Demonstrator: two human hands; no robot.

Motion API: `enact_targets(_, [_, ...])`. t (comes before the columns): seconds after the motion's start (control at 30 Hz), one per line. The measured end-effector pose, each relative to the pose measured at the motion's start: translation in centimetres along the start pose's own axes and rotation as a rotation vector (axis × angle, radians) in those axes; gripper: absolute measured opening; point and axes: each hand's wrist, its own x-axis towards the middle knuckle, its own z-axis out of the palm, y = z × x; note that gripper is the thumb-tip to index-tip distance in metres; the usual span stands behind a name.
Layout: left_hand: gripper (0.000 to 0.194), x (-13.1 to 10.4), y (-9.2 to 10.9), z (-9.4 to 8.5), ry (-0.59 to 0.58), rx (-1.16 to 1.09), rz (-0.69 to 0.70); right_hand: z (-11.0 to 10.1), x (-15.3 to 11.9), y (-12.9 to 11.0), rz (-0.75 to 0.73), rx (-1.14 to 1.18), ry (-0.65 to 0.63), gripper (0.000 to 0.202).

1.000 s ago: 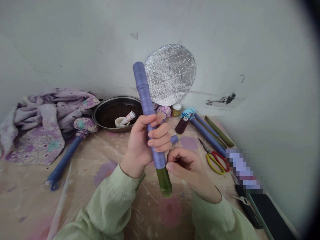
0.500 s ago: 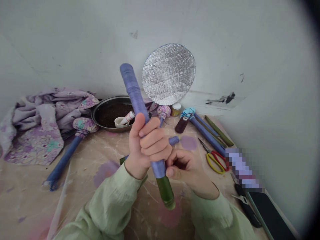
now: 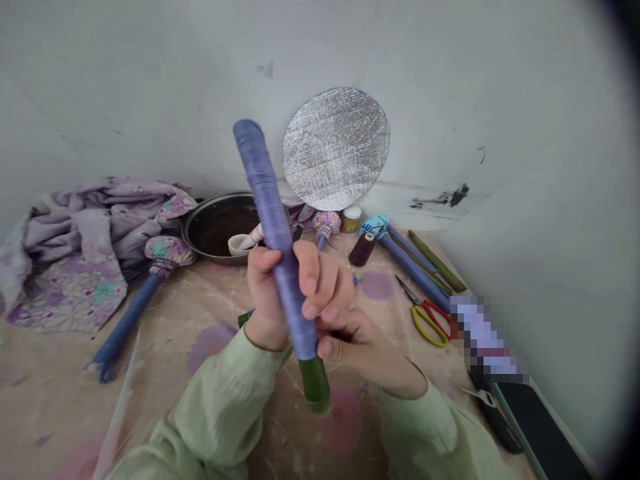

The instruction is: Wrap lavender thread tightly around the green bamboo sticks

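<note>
A green stalk (image 3: 315, 385) is wound in smooth purple-blue thread (image 3: 273, 213) over most of its length; its lower end is bare. It leans up and to the left in front of me. My left hand (image 3: 267, 293) holds it from behind, thumb on one side and curled fingers on the other, with the grip loosened. At the lower edge of the winding, my right hand (image 3: 360, 350) has thumb and forefinger pinched together close against the stalk. Whatever is between those fingertips is too small to make out.
Behind are a dark pan (image 3: 220, 227) of brown material with a small cup (image 3: 239, 245), a silver disc (image 3: 336, 148) and a dark thread spool (image 3: 362, 249). Scissors (image 3: 431, 323) and a phone (image 3: 540, 427) lie right; floral cloth (image 3: 75, 267) and a cloth-headed stick (image 3: 133, 320) left.
My left hand's fist has loosened, with the fingers lifting off the front and showing more winding. The stalk has shifted slightly left and looks rolled. My right hand followed it left.
</note>
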Motion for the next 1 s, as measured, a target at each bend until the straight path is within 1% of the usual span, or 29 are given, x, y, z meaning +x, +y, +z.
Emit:
enact_targets(0.03, [0.056,0.0,0.1,0.1,-0.036,0.006,0.002,0.0,0.0,-0.1,0.017,0.015,-0.022,0.051])
enact_targets(0.1, [0.044,0.0,0.3,0.2,-0.069,0.010,-0.017,0.2,-0.1,-0.4,0.076,0.082,-0.055,0.048])
enact_targets(0.17, [0.028,0.1,0.4,0.2,-0.083,0.011,-0.053,0.3,-0.1,-0.6,0.134,0.124,-0.009,0.043])
enact_targets(0.2, [0.024,0.2,0.4,0.2,-0.096,0.014,-0.065,0.3,-0.1,-0.7,0.153,0.134,0.027,0.040])
enact_targets(0.27, [0.035,0.3,0.5,0.3,-0.114,0.036,-0.065,0.2,0.0,-0.8,0.160,0.119,0.121,0.037])
enact_targets(0.3, [0.039,0.4,0.6,0.4,-0.103,0.056,-0.050,0.2,0.1,-0.8,0.147,0.098,0.181,0.036])
enact_targets(0.33, [0.039,0.5,0.8,0.6,-0.062,0.082,-0.031,0.1,0.1,-0.8,0.132,0.070,0.249,0.034])
enact_targets(0.43, [0.022,0.4,1.0,1.2,0.153,0.169,-0.006,-0.1,0.3,-0.7,0.107,-0.022,0.445,0.028])
enact_targets(0.5, [0.015,0.3,1.1,1.6,0.249,0.184,-0.001,0.0,0.3,-0.7,0.099,-0.089,0.524,0.023])
enact_targets(0.53, [0.013,0.3,1.0,1.7,0.264,0.177,0.002,0.1,0.3,-0.7,0.091,-0.120,0.539,0.021])
enact_targets(0.63, [0.003,0.2,1.0,1.8,0.251,0.160,-0.017,0.4,0.3,-0.9,0.065,-0.168,0.507,0.017])
enact_targets(0.8, [0.013,0.4,1.2,1.6,0.231,0.156,-0.076,0.3,0.1,-0.7,-0.033,-0.039,0.413,0.020])
enact_targets(0.9, [0.013,0.5,1.3,1.3,0.198,0.127,-0.112,-0.1,0.0,-0.6,-0.083,0.018,0.360,0.014])
enact_targets(1.0, [0.016,0.7,1.5,1.0,0.161,0.083,-0.168,-0.4,-0.2,-0.7,-0.092,0.046,0.298,0.009])
